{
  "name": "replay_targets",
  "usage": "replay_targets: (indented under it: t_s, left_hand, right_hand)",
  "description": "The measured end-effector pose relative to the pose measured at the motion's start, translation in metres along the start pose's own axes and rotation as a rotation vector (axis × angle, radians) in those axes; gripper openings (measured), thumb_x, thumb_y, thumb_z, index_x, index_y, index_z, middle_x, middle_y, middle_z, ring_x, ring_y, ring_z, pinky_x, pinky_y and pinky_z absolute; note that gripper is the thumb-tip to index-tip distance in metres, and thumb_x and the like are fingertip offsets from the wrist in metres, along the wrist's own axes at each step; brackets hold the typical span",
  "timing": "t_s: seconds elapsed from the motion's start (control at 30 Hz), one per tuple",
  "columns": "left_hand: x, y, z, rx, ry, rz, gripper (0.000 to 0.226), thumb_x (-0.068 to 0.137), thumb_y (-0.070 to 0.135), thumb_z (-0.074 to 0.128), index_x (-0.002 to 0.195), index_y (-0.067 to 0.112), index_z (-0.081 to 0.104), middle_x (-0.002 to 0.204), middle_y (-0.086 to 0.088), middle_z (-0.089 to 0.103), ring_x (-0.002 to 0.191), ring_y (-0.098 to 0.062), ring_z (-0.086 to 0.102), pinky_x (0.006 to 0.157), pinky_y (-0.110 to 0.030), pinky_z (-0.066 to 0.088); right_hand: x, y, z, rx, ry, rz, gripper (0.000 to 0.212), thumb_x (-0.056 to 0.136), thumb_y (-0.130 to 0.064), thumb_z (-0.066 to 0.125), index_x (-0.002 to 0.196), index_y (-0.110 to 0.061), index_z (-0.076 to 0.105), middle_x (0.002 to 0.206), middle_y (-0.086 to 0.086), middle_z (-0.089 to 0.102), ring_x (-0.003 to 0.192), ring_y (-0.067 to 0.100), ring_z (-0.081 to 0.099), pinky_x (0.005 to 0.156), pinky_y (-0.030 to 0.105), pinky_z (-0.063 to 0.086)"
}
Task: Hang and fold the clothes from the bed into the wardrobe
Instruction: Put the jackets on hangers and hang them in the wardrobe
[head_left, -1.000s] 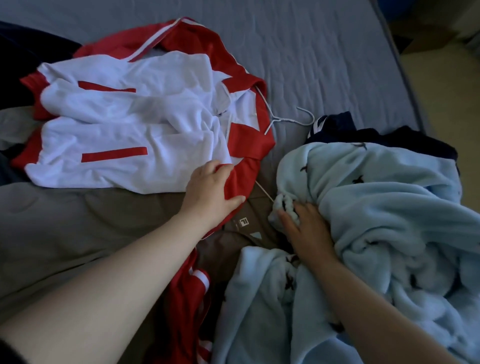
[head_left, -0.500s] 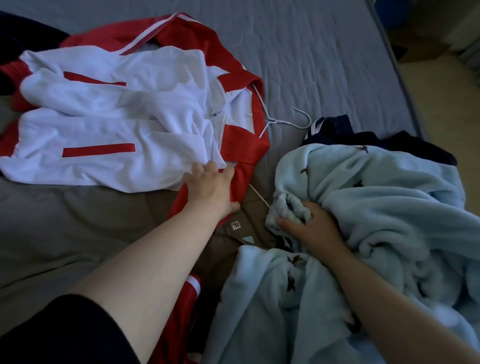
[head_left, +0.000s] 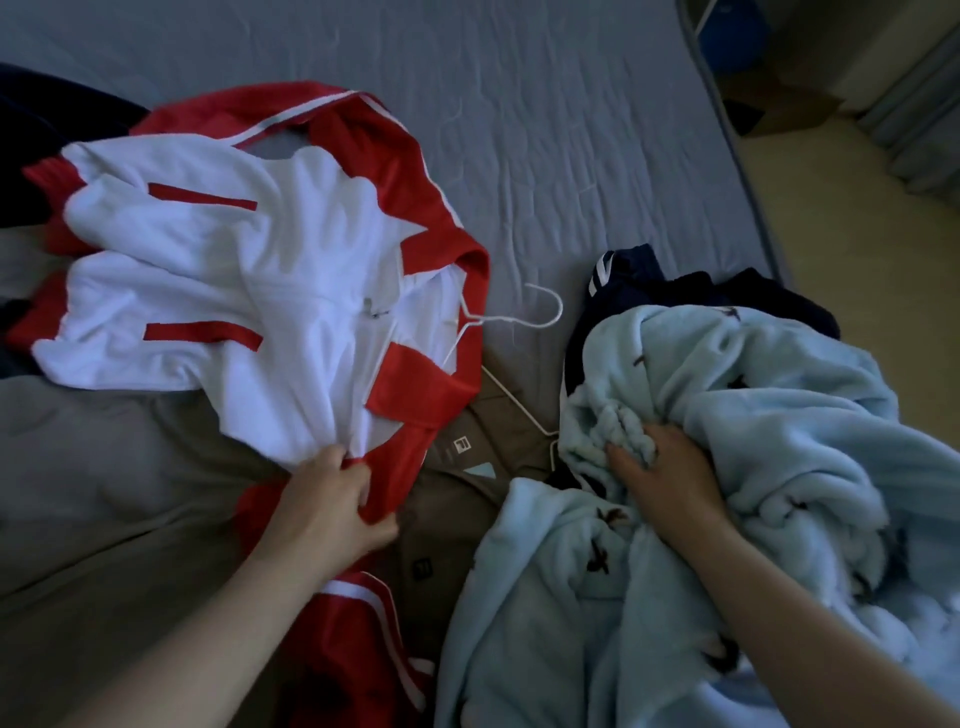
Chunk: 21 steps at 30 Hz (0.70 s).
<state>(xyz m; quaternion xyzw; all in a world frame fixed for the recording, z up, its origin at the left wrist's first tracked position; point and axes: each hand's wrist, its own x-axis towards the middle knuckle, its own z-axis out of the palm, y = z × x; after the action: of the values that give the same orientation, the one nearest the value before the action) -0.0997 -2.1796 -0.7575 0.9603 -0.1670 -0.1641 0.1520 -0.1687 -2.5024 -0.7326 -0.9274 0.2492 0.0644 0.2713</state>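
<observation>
Since half a second ago, left hand (head_left: 332, 506) has drawn back toward the body, dragging the red-and-white jacket (head_left: 234, 291) with it; white cloth now bunches up at the fingers.

Left hand: clamped on the jacket's lower red-and-white edge, thumb and fingers pinching a gathered fold. Jacket spreads away beyond and left of this hand, on the bed (head_left: 545, 130). White hanger (head_left: 511, 322) sits beyond and right of the hand, its hook poking out of the collar onto bare mattress.

Between the hands: brown garment (head_left: 467, 499) with a label showing, lying under both piles. A second thin wire hanger appears to cross it; hard to trace.

Right hand (head_left: 660, 483): fingers closed on a wad of the light blue fleece (head_left: 753, 415), which heaps around and to the right of it. Dark navy clothing (head_left: 675, 291) lies beyond the fleece.

Risks, as judged: pulling the jacket by its hem could slide it off the hanger. Lifting the fleece may snag the wire hanger beneath and drag the brown garment along.
</observation>
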Motion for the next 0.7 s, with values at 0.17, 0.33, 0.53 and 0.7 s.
replay_targets:
  t_s: [0.17,0.33,0.53,0.7]
  left_hand:
    - [-0.042,-0.012,0.008,-0.040,-0.039,-0.011,0.042,0.056,0.046,0.079,0.068,0.019,0.049,0.078,0.004,0.044,0.069,-0.016,0.045,0.055,-0.027,0.034]
    - [-0.037,0.009,-0.007,0.018,-0.005,-0.058,0.051,0.060,0.045,0.079,0.096,0.013,0.065,0.122,-0.010,0.046,0.111,-0.032,0.046,0.090,-0.038,0.044]
    - [-0.016,0.034,-0.009,-0.083,0.195,0.089,0.056,0.060,0.032,0.086,0.104,0.009,0.062,0.103,-0.008,0.053,0.094,-0.029,0.054,0.078,-0.040,0.050]
    - [-0.003,0.038,0.009,-0.040,0.084,-0.022,0.047,0.080,0.027,0.071,0.118,0.010,0.048,0.109,-0.010,0.052,0.097,-0.025,0.053,0.074,-0.029,0.038]
  right_hand:
    - [-0.021,-0.007,0.003,-0.322,-0.044,-0.009,0.026,0.096,-0.035,0.050,0.102,-0.013,0.063,0.104,0.010,0.059,0.098,0.025,0.053,0.089,0.034,0.042]
    - [-0.036,-0.047,0.004,-0.420,0.064,-0.011,0.030,0.091,-0.025,0.056,0.115,-0.006,0.059,0.119,0.015,0.054,0.114,0.031,0.047,0.098,0.037,0.039]
    - [-0.054,-0.092,0.022,-0.010,0.037,-0.478,0.033,0.089,-0.004,0.059,0.122,-0.005,0.063,0.122,0.006,0.062,0.111,0.020,0.059,0.094,0.030,0.049]
    - [-0.054,-0.061,0.043,-0.313,-0.288,-0.140,0.047,0.101,-0.032,0.038,0.141,-0.009,0.042,0.143,0.012,0.049,0.133,0.022,0.042,0.111,0.029,0.030]
